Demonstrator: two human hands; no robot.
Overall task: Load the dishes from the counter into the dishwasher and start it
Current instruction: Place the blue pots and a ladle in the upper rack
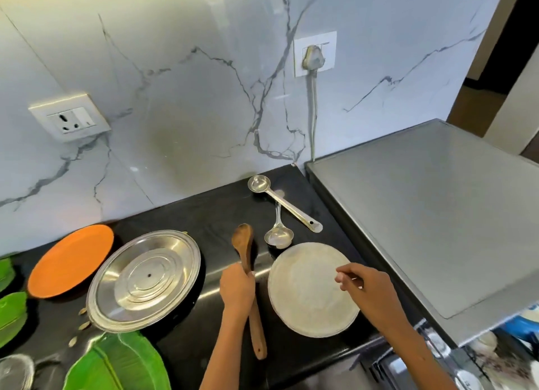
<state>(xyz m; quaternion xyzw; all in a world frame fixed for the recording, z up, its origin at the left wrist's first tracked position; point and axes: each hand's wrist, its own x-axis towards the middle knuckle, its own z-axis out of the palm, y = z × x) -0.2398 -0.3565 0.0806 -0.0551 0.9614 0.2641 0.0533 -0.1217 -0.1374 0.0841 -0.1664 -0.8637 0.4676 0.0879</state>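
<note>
On the black counter I'm counting two steel ladles, one wooden spatula, three plates; my left hand is gripping the spatula, fingers curled round it, my right hand is hovering, fingers loosely curled, over the white plate nearing the front edge
</note>
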